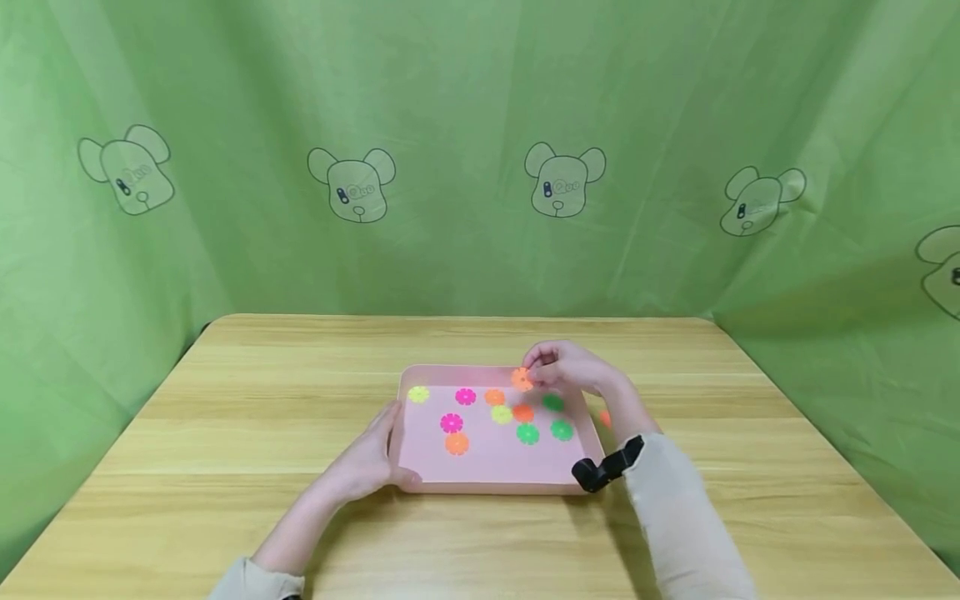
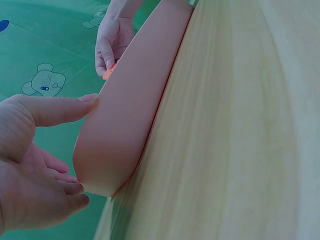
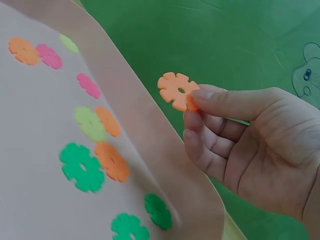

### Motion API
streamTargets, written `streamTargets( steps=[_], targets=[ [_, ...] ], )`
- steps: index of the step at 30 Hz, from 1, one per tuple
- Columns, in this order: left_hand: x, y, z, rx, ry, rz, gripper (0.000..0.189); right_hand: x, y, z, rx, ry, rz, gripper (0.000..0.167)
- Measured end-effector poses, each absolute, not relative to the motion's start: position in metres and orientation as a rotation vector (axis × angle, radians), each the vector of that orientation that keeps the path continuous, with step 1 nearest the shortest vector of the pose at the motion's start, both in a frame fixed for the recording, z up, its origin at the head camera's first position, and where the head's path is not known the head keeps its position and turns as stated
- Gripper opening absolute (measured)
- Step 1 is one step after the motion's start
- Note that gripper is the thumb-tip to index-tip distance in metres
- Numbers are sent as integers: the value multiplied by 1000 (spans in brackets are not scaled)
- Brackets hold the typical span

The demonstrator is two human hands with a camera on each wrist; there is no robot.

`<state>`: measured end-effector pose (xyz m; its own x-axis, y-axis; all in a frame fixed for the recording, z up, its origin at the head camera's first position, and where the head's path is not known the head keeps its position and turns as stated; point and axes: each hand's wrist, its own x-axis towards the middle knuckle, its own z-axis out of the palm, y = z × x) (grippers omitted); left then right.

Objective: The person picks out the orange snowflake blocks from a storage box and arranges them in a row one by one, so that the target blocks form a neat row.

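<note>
My right hand [image 1: 573,367] pinches an orange notched plastic disc, a snowflake-shaped building piece [image 3: 176,90], between thumb and fingers above the tray's far wall. Below it, the shallow pink tray [image 1: 495,488] lies on the table. My left hand [image 1: 367,462] holds the tray's near left corner; in the left wrist view its thumb [image 2: 65,109] lies against the near wall and the other fingers are at the left side. Inside the tray lie several similar discs: green [image 3: 81,167], pink [image 1: 452,423], yellow [image 1: 418,394] and orange [image 1: 457,443].
Another orange disc [image 1: 605,417] sits on the wooden table [image 1: 247,400] right of the tray, partly hidden by my right forearm. Green curtains [image 1: 465,267] with bear-head drawings hang behind and beside the table.
</note>
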<state>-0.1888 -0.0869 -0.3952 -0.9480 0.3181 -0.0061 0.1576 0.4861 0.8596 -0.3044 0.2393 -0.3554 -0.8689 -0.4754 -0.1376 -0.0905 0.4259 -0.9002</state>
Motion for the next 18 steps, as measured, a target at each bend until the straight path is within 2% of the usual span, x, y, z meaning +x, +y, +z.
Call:
streamTargets(
  steps=[18],
  targets=[
    [-187,-86,-393,424,2557,1463,106,-278,325,-357,-318,2299,-1684,21]
  ],
)
